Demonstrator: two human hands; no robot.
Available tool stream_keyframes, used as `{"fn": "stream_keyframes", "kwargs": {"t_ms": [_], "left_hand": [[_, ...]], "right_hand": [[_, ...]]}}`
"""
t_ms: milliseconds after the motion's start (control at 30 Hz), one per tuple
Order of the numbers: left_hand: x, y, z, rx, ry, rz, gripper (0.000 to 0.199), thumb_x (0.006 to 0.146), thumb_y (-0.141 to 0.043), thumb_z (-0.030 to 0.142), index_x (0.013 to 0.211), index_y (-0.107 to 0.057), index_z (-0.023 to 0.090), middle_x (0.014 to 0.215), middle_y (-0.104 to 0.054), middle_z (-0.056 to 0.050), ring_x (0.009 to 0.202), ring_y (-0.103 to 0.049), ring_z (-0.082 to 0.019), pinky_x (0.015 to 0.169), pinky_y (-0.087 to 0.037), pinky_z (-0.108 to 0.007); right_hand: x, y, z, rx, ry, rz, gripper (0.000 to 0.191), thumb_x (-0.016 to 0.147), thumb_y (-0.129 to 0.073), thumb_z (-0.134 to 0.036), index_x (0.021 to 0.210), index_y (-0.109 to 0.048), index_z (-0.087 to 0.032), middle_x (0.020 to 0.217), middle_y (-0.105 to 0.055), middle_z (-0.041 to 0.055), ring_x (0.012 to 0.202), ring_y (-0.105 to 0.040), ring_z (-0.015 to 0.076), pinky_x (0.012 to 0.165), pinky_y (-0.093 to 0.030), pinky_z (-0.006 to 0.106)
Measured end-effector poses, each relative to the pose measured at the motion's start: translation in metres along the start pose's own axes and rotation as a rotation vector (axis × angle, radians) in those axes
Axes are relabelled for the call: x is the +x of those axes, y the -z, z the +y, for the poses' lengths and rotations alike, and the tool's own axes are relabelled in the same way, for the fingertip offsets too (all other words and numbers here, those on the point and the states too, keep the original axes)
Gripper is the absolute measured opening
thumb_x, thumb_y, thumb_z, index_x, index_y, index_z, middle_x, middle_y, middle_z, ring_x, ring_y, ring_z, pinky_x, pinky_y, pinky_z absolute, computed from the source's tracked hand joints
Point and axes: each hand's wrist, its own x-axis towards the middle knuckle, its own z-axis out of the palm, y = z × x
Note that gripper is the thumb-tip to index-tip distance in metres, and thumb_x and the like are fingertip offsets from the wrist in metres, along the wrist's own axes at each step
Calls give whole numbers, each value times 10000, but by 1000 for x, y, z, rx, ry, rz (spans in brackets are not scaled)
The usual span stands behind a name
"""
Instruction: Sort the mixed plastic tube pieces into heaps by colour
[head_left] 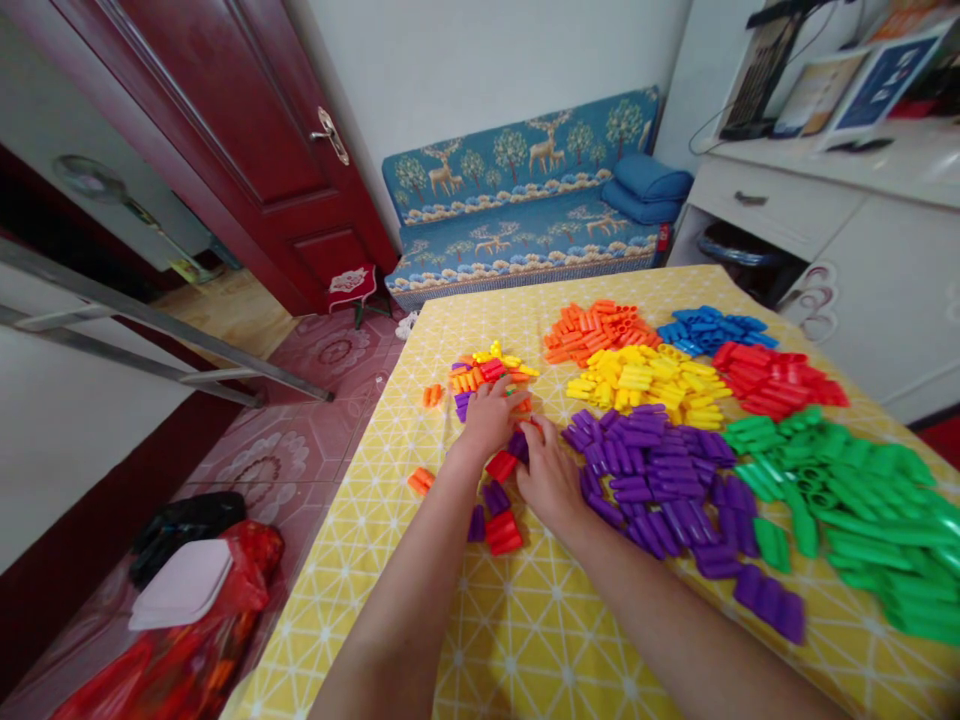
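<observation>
My left hand (491, 415) reaches over a small mixed pile (487, 372) of orange, yellow, red and purple plastic tube-like pieces, its visible fingers stretched out and apart. Close on its right, my right hand (551, 475) has its fingers bent inward beside a purple piece (517, 446); what its fingertips hold, if anything, is hidden. A red piece (501, 465) lies between the two wrists. Nearer to me are another red piece (503, 533) and a purple piece (495, 498). Loose orange pieces (421, 481) rest left of my left forearm.
Sorted heaps cover the table's right side: orange (600, 330), yellow (649, 385), blue (712, 330), red (776, 378), purple (660, 475) and green (862, 500). A yellow patterned cloth (360, 600) covers the table. Behind stands a blue sofa (517, 245); red bags (187, 640) lie on the floor.
</observation>
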Motion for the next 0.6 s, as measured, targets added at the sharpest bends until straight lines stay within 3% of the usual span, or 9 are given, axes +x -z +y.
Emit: {"fn": "stream_keyframes", "kwargs": {"t_ms": [200,367,500,600], "left_hand": [[-12,-4,-2,-128,-31,67,364,836,-525,124,1103,-729,263,1077,-703,-77,1014,-590,-229,981,-438,-400],[-19,-10,-6,-617,48,133,351,762,-555,88,1052,-728,186,1019,-722,-68,950,-640,-194,909,-485,-333],[-24,-15,-5,-1121,89,35,297,787,-654,273,1046,-702,136,977,-724,-83,856,-655,-189,812,-514,-308],[-28,-13,-3,-1297,115,-75,352,798,-673,425,963,-710,117,839,-714,-69,741,-637,-164,720,-504,-273]], "right_hand": [[1,-3,1,102,-7,66,595,730,-549,-89,1314,-460,-163,1415,-449,146,1245,-524,264,985,-480,394],[3,-5,3,212,-61,121,683,708,-535,-110,1373,-389,-158,1380,-479,148,1257,-507,260,982,-486,405],[4,-6,4,349,-86,139,703,747,-562,-202,1418,-358,-150,1392,-490,161,1246,-516,272,982,-477,437],[6,-8,5,516,-114,176,623,811,-567,-327,1393,-414,-162,1288,-577,148,1145,-573,259,919,-501,425]]}}
